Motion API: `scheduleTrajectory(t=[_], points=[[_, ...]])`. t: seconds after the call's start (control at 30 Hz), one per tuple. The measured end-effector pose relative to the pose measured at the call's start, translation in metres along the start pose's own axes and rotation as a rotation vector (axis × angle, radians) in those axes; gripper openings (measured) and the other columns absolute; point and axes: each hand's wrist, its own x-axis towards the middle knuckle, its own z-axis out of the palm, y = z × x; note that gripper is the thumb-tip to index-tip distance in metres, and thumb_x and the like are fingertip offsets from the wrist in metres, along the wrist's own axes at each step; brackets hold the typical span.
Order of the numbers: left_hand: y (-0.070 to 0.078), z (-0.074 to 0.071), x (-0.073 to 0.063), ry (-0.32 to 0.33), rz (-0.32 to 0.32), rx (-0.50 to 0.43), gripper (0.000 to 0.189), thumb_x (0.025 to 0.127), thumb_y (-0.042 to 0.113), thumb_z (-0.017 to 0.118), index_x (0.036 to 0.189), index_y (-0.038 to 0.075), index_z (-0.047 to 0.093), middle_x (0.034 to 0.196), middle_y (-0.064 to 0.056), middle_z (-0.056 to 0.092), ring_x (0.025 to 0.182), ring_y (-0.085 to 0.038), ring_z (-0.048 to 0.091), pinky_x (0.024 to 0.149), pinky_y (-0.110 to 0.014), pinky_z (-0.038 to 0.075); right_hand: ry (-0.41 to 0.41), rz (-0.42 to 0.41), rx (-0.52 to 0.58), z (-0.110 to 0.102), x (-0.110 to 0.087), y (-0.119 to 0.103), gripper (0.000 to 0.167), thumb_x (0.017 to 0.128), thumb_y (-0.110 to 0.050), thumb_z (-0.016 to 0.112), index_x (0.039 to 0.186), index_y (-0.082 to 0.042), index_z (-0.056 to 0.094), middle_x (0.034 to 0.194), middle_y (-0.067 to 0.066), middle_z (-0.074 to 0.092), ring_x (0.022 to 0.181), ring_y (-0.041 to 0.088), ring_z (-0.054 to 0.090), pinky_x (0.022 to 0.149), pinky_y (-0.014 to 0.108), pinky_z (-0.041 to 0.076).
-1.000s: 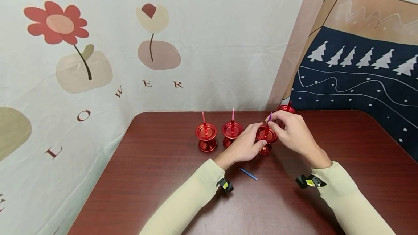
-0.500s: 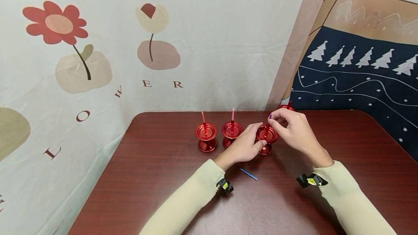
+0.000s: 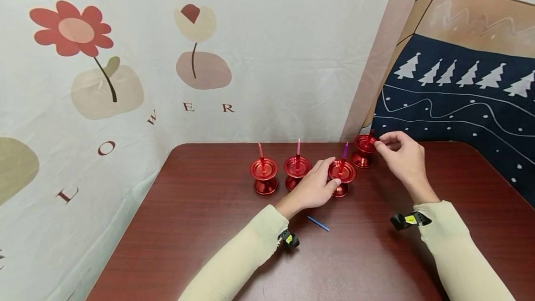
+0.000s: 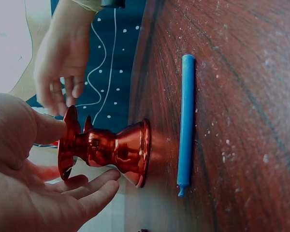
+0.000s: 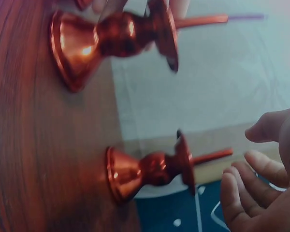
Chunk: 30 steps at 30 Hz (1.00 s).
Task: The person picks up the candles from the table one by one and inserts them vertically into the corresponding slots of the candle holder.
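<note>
My left hand (image 3: 314, 184) holds a shiny red candle holder (image 3: 347, 173) by its dish, thumb at the rim and fingers on the other side, as the left wrist view shows. A purple candle (image 3: 345, 150) stands upright in that holder's tube. Beside the dish of another red candle holder (image 3: 362, 159), at the back right, is my right hand (image 3: 403, 159). Its fingers are loosely bent; in the right wrist view they hold nothing and stay apart from this holder's bare tube (image 5: 215, 155). A blue candle (image 4: 186, 121) lies on the table near my left wrist.
To the left stand two more red holders, one with an orange-red candle (image 3: 261, 151), one with a pink candle (image 3: 298, 147). The brown table (image 3: 200, 226) meets a printed cloth backdrop (image 3: 284, 82) along its rear edge.
My right hand has let go of the purple candle and moved right, to beside the back-right candle holder. My left hand keeps its place on its holder.
</note>
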Motion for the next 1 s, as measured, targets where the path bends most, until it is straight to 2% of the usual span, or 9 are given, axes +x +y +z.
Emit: scheduleTrajectory(t=[0.1,0.17,0.33,0.43,0.5,0.6,0.7,0.77,1.0], points=[[0.000,0.000,0.000,0.001,-0.002,0.007,0.069,0.110,0.025,0.066,0.169,0.008,0.038,0.164,-0.015,0.048,0.154,-0.023,0.046,0.127,-0.043,0.037,-0.053,0.048,-0.004,0.001,0.004,0.009,0.042,0.107,-0.030,0.072,0.134,0.002,0.071,0.127,0.024,0.071,0.107,0.030,0.066,0.085,0.028,0.046],[-0.001,0.001,0.000,0.002,-0.005,0.008,0.069,0.109,0.026,0.066,0.170,0.008,0.037,0.164,-0.015,0.048,0.154,-0.023,0.046,0.127,-0.043,0.037,-0.108,0.066,0.001,0.001,0.005,0.014,0.049,0.108,-0.031,0.071,0.143,0.002,0.067,0.135,0.027,0.068,0.116,0.038,0.066,0.086,0.025,0.046],[-0.002,0.000,0.000,0.003,-0.014,0.011,0.071,0.108,0.027,0.068,0.170,0.009,0.037,0.164,-0.015,0.049,0.153,-0.024,0.047,0.126,-0.044,0.038,-0.217,0.107,0.040,0.005,0.009,0.019,0.065,0.109,-0.031,0.070,0.159,0.005,0.051,0.150,0.032,0.059,0.127,0.048,0.063,0.074,0.008,0.045],[-0.001,0.000,-0.001,-0.007,-0.028,0.018,0.073,0.108,0.028,0.068,0.171,0.010,0.036,0.165,-0.014,0.048,0.153,-0.023,0.047,0.125,-0.044,0.039,-0.261,0.118,0.032,0.008,0.012,0.021,0.073,0.107,-0.030,0.072,0.163,0.007,0.043,0.156,0.034,0.053,0.128,0.049,0.061,0.074,0.008,0.046],[-0.001,-0.001,-0.001,-0.018,-0.038,0.018,0.073,0.108,0.029,0.068,0.171,0.010,0.035,0.166,-0.013,0.047,0.153,-0.022,0.047,0.125,-0.044,0.039,-0.284,0.119,0.012,0.011,0.014,0.023,0.077,0.106,-0.030,0.074,0.164,0.008,0.040,0.158,0.035,0.050,0.129,0.049,0.060,0.081,0.016,0.051],[0.000,0.000,-0.002,-0.034,-0.053,0.005,0.074,0.109,0.030,0.067,0.172,0.011,0.033,0.168,-0.011,0.045,0.154,-0.021,0.045,0.126,-0.045,0.038,-0.309,0.125,0.005,0.015,0.015,0.026,0.083,0.105,-0.031,0.076,0.165,0.010,0.036,0.159,0.038,0.046,0.132,0.051,0.055,0.098,0.043,0.059],[0.002,0.000,-0.003,-0.053,-0.071,-0.015,0.074,0.109,0.030,0.067,0.172,0.012,0.033,0.170,-0.010,0.043,0.156,-0.020,0.043,0.127,-0.045,0.037,-0.323,0.134,0.021,0.017,0.016,0.027,0.087,0.104,-0.031,0.077,0.165,0.012,0.033,0.160,0.040,0.043,0.137,0.055,0.051,0.111,0.065,0.050],[0.004,-0.001,-0.003,-0.062,-0.082,-0.017,0.074,0.110,0.031,0.067,0.173,0.014,0.032,0.171,-0.008,0.042,0.157,-0.018,0.041,0.127,-0.044,0.036,-0.334,0.140,0.035,0.018,0.017,0.027,0.090,0.103,-0.032,0.078,0.166,0.011,0.030,0.162,0.041,0.040,0.142,0.057,0.046,0.115,0.069,0.045],[0.001,-0.001,-0.004,-0.047,-0.072,-0.007,0.074,0.110,0.033,0.065,0.173,0.015,0.030,0.172,-0.006,0.041,0.157,-0.017,0.041,0.127,-0.044,0.036,-0.365,0.141,0.055,0.022,0.022,0.028,0.090,0.103,-0.033,0.077,0.168,0.009,0.030,0.161,0.041,0.041,0.144,0.059,0.042,0.115,0.071,0.044]])
